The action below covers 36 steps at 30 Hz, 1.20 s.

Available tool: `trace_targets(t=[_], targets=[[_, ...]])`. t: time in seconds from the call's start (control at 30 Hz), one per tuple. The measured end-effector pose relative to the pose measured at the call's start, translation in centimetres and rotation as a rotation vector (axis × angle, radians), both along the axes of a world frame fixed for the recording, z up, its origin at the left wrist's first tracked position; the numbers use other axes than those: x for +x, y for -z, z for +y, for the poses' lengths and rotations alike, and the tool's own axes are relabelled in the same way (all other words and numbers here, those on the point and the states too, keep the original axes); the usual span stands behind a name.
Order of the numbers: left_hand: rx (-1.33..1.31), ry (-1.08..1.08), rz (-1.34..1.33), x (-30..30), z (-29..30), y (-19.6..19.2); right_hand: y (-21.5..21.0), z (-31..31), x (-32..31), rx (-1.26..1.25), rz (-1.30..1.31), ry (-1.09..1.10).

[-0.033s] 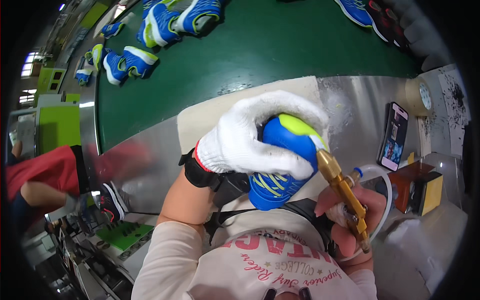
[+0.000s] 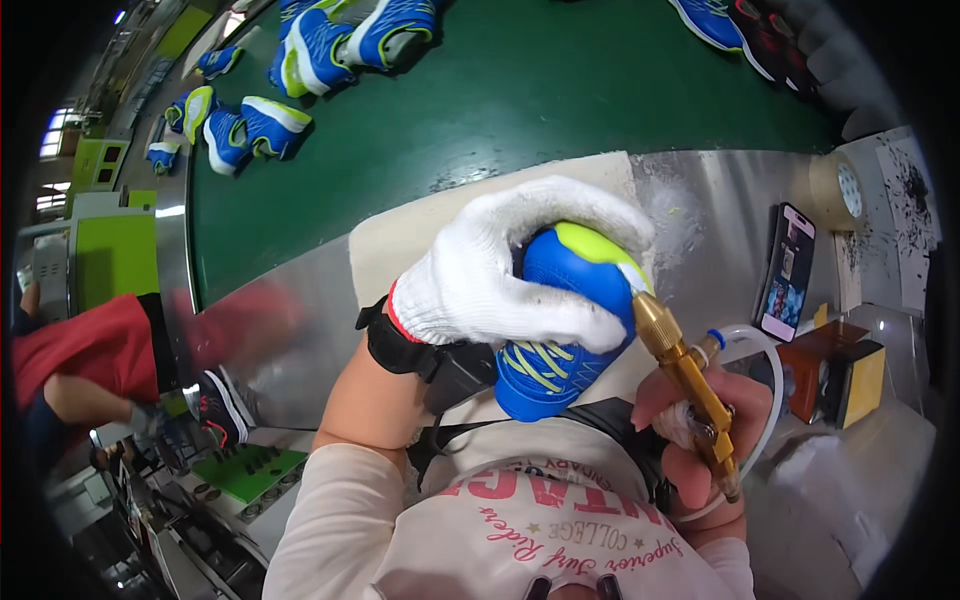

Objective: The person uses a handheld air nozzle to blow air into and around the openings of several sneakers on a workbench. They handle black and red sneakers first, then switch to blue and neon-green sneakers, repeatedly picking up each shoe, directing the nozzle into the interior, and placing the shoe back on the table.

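My left hand (image 2: pixel 500 270), in a white knit glove, grips a blue running shoe (image 2: pixel 570 280) with a lime patch and lime laces. Its fingers and thumb wrap round the shoe, hiding part of its side. In my bare right hand (image 2: pixel 735 410) is a brass spray gun (image 2: pixel 690 375) with a pale hose (image 2: pixel 778 385) looping from it. The gun's nozzle tip meets the shoe's white edge beside the lime patch; whether they touch I cannot tell. A cream cloth (image 2: pixel 385 250) lies on the metal ledge beneath my left hand.
Several blue shoes (image 2: pixel 318 50) rest on the green belt (image 2: pixel 480 110) beyond the ledge. At right are a phone (image 2: pixel 788 270), a tape roll (image 2: pixel 845 190) and a yellow-sided box (image 2: pixel 862 385). A person in red (image 2: pixel 90 350) is at the far left, near a dark shoe (image 2: pixel 222 405).
The shoes on the belt appear slightly farther left. The person in red has shifted a little. My hands, the shoe and the spray gun stay almost where they were.
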State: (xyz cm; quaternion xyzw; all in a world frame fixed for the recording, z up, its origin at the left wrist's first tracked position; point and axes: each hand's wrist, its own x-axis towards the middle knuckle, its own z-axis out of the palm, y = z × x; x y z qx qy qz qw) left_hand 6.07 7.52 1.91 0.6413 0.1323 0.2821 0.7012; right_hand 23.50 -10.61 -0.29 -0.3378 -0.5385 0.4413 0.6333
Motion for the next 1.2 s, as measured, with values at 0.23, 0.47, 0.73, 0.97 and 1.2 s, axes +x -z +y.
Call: trace_targets(t=[0.23, 0.47, 0.73, 0.97, 1.2], targets=[[-0.312, -0.189, -0.038, -1.0, 1.5, 3.4, 4.2, -0.2, -0.6, -0.019, 0.096, 0.002], [-0.611, -0.292, -0.348, -2.4, 1.9, 7.0, 6.9, -1.9, -1.3, -0.124, 0.286, -0.148], [-0.567, -0.857, 0.001, -4.0, -2.2, 5.1, 5.3, -3.8, -1.0, -0.524, 0.549, -0.039], [-0.813, -1.059, 0.156, -6.7, -11.1, 2.5, 5.4, -3.3, -1.9, -0.541, 0.632, -0.012], [-1.216, -0.604, 0.163, -8.1, -16.7, 1.3, 5.8, -5.0, -3.7, -0.345, 0.231, 0.037]])
